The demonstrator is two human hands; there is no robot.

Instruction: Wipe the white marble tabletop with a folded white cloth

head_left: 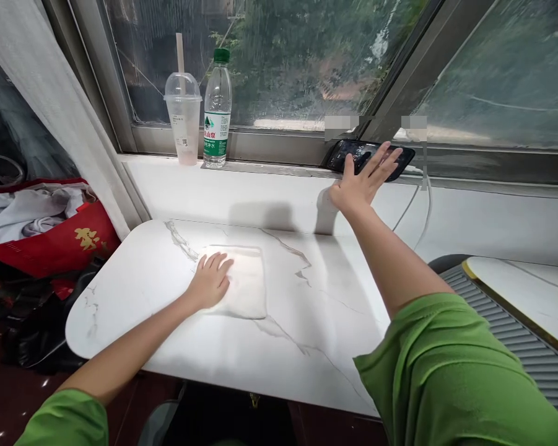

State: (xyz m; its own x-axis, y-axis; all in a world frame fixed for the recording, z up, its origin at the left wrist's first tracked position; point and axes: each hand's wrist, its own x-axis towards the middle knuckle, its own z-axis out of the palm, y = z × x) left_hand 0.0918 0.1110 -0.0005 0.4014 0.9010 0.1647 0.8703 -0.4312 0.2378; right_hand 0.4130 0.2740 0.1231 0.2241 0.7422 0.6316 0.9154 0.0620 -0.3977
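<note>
On the white marble-patterned table (158,297), a folded white cloth (246,282) lies flat. My left hand (211,282) rests on the cloth's left part, its fingers spread. Up at the window sill, my right hand (360,179) reaches to a black phone (402,162) that leans sideways against the window frame. The fingers of that hand are stretched out over the phone's screen; whether they touch it is hard to see. A white cable (430,210) hangs down from the phone's right end.
A clear plastic cup (184,124) with a straw and a green-capped water bottle (217,111) stand on the sill. At left, a red bag (88,229) holds white cloth beside a pale curtain (74,93). A second marbled tabletop (529,291) with a ribbed side is at right.
</note>
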